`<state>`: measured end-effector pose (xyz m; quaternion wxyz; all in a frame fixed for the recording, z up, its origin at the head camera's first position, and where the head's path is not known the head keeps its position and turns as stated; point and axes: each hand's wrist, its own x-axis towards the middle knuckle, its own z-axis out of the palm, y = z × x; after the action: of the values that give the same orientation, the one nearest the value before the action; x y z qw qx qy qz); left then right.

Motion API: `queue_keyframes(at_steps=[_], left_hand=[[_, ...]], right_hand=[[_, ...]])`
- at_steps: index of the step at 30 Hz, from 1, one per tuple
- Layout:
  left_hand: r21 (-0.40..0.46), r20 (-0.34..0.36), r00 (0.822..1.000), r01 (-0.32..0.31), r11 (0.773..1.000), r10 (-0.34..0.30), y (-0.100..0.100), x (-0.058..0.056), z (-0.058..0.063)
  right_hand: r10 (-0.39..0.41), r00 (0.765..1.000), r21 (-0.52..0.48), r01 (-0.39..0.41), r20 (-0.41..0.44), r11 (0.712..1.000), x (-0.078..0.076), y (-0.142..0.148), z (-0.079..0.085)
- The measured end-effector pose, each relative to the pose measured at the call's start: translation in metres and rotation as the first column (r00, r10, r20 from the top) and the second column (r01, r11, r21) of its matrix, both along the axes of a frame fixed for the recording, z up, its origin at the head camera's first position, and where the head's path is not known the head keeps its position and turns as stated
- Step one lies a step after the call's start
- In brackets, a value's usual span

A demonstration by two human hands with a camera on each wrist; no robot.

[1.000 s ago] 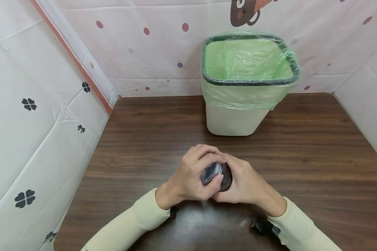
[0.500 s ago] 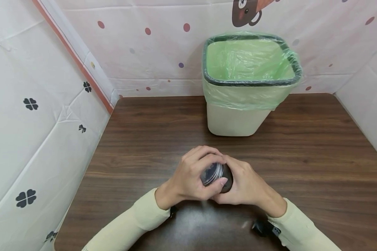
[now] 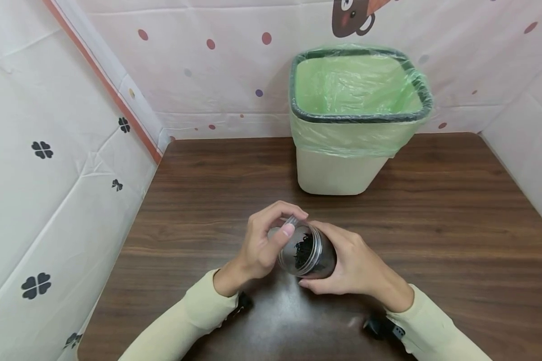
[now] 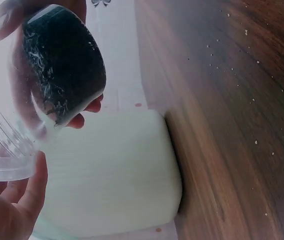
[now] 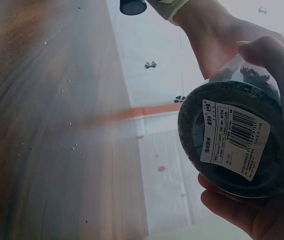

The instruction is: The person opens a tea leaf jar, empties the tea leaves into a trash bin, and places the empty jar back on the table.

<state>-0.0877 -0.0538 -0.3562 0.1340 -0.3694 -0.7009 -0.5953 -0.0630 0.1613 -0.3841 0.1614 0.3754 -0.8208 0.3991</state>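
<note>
A clear screw-top jar (image 3: 326, 258) with dark, shredded contents is tilted, its open mouth towards my left side. My right hand (image 3: 350, 260) grips the jar round its body. A white barcode label (image 5: 234, 140) shows on the jar's base in the right wrist view. Thumb and fingers of my left hand (image 3: 258, 248) pinch a clear lid (image 4: 9, 170), which is off the threads and beside the mouth. In the left wrist view the dark shreds lie towards the jar's base (image 4: 69, 65).
Behind the hands stands a pale waste bin (image 3: 329, 173) with a dark rim and a green bag liner (image 3: 352, 143). Small pale crumbs (image 4: 258, 62) dot the wooden table (image 3: 208, 175). Patterned cloth walls (image 3: 185, 60) enclose the table's back and sides.
My left hand was wrapped over the lid on the jar. Now the lid is lifted away to the left, and the jar's mouth is uncovered. The right hand keeps its grip.
</note>
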Motion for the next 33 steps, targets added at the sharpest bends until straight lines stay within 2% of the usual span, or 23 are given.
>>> queue_keyframes(at_steps=[6,12,20,25,27,33], left_hand=[[0.04,0.019,1.0,0.0,0.999,-0.001,-0.0014,-0.0011,-0.001],[0.016,-0.006,1.0,-0.02,1.0,0.02,-0.0028,-0.0027,0.0005],[0.08,0.069,0.997,0.019,0.997,-0.025,-0.0027,-0.0007,0.0009],[0.11,0.104,0.993,0.035,0.993,-0.046,-0.0019,-0.0001,-0.0008],[0.107,0.097,0.994,0.03,0.994,-0.041,-0.0017,-0.0005,-0.0005],[0.065,0.018,1.0,-0.021,0.998,0.02,-0.0012,-0.003,0.0017]], right_hand=[[-0.019,1.0,0.005,0.019,-0.013,1.0,-0.0002,0.0011,-0.0017],[-0.03,0.999,0.0,0.03,-0.034,1.0,-0.0006,0.003,-0.003],[-0.036,0.999,-0.004,0.036,-0.018,0.999,0.0003,0.0054,-0.0049],[-0.053,0.998,0.01,0.053,0.023,0.999,0.0021,0.0071,-0.0052],[-0.058,0.998,0.016,0.058,0.035,0.998,0.0025,0.0076,-0.0049],[-0.066,0.997,0.019,0.065,0.047,0.998,0.0033,0.0085,-0.0035]])
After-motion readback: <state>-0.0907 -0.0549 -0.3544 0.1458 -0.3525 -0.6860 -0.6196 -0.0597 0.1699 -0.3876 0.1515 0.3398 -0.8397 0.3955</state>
